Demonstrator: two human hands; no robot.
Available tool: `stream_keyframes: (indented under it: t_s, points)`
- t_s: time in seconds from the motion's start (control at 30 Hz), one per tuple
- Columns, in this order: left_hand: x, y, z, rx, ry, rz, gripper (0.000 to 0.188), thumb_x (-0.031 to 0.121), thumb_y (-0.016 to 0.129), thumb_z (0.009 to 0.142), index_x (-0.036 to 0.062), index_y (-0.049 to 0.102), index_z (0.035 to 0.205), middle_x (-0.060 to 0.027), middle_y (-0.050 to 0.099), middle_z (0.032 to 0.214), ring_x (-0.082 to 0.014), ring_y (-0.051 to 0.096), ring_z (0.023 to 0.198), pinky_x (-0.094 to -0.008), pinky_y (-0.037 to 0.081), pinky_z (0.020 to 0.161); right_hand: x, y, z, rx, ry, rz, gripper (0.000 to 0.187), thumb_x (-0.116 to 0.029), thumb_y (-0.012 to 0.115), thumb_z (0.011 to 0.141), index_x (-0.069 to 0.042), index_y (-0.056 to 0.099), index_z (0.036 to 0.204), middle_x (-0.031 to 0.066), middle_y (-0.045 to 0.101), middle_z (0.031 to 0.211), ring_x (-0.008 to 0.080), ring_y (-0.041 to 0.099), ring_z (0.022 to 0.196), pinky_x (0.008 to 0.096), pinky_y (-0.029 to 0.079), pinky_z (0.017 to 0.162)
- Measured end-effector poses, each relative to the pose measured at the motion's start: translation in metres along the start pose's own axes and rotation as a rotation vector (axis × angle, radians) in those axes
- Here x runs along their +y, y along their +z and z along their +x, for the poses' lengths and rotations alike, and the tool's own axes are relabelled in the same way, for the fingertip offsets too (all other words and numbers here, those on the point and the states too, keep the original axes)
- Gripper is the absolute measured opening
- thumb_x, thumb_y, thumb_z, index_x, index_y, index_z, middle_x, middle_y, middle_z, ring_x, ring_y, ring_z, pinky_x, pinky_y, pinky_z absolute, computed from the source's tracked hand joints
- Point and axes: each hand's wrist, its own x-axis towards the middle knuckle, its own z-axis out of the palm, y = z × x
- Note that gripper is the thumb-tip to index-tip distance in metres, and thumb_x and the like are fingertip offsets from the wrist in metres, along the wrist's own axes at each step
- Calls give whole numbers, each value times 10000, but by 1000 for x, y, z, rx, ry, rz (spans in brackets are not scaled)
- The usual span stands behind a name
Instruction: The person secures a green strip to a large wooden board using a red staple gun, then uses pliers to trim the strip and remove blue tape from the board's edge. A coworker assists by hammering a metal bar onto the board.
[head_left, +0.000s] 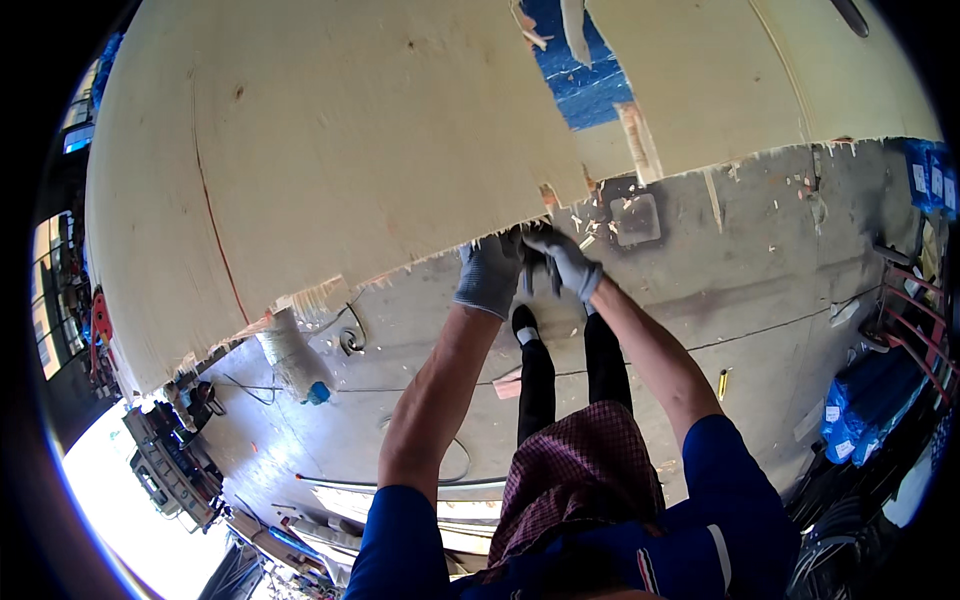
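Note:
A large sheet of pale wood veneer (380, 130) with a ragged, splintered near edge spans the upper view. Both hands wear grey gloves with dark fingers and meet at that edge, near its middle. My left hand (487, 276) is closed against the edge; its fingertips, and whatever they grip, are hidden. Just right of it, my right hand (566, 262) reaches across toward the left, its dark fingers apart and hanging downward. Between the hands, the dark area is too unclear to make out. A torn gap in the sheet bares a blue surface (583, 88), with loose veneer strips (640, 142) beside it.
Wood chips litter the concrete floor (660, 310). A white wrapped roll (290, 355) stands below the sheet at left. A yellow cutter knife (722, 384) and a pinkish block (508, 384) lie on the floor. Blue wrapped bundles (865, 405) and a red metal frame (915, 310) stand at right.

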Motion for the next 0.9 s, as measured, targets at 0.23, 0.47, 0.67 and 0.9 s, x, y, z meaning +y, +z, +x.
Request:
stream_keyframes:
  t_s: [0.23, 0.47, 0.67, 0.9]
  points:
    - [-3, -12, 5, -91, 46, 52, 230, 344, 557, 943, 163, 583, 1083, 13, 642, 985, -165, 621, 924, -336, 472, 778, 34, -13, -83, 305, 207, -244, 123, -140, 609, 875, -46, 551, 928, 49, 628, 810, 135, 605, 691, 300, 534, 642]
    - [2, 3, 1, 8, -41, 81, 286, 390, 564, 933, 163, 576, 1106, 20, 634, 1072, -155, 599, 1007, -322, 457, 795, -50, -5, -41, 397, -79, -918, 352, -201, 635, 774, 1, 533, 1043, 137, 595, 764, 256, 604, 743, 381, 466, 713]
    - [2, 4, 2, 22, -63, 53, 284, 385, 574, 928, 158, 577, 1098, 10, 644, 1045, -162, 616, 972, -311, 477, 747, -60, 5, -23, 405, -85, -689, 259, -189, 611, 785, 9, 533, 933, 150, 594, 712, 255, 605, 644, 391, 474, 629]
    - [4, 2, -1, 23, -45, 58, 259, 380, 588, 921, 171, 583, 1074, 13, 643, 990, -155, 614, 911, -306, 478, 737, -35, 1, 10, 760, -401, -1325, 302, -208, 540, 844, -14, 515, 1075, 264, 610, 932, 433, 597, 838, 520, 479, 713]
